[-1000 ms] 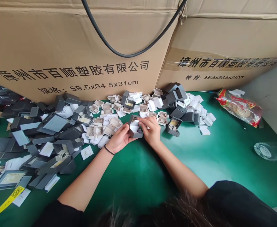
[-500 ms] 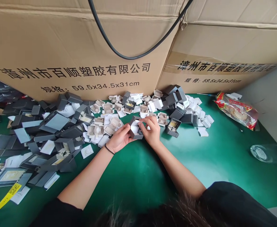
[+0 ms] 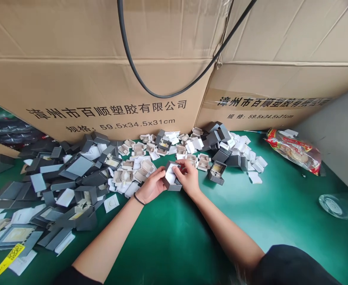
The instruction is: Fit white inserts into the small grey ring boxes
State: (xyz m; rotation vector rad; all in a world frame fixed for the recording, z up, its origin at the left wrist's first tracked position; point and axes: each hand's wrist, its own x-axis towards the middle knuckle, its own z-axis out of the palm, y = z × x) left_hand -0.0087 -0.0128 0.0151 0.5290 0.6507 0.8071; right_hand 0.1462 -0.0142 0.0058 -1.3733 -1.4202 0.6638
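A small dark grey box (image 3: 174, 187) with a white lining inside is held between my hands above the green table. My left hand (image 3: 150, 186) grips its left side, thumb along the rim. At the box's right side is my right hand (image 3: 188, 178), closed on it, with the thumb pressed onto the white insert (image 3: 171, 175). Just beyond my hands lie folded card inserts (image 3: 123, 176), grey and white. Right of my right hand stands an open grey box (image 3: 217, 172) with a yellowish inside.
Many dark grey boxes (image 3: 79, 166) are heaped at the left. White card pieces (image 3: 247, 152) lie at the right. Large cartons (image 3: 117, 87) stand behind, with a black cable (image 3: 162, 96) hanging before them. A red snack bag (image 3: 294, 152) and a clear glass (image 3: 334, 206) are at the far right.
The camera view has tilted up, so everything sits lower. My right thumb has moved down into the box, onto the white insert. My left hand keeps hold of the box.
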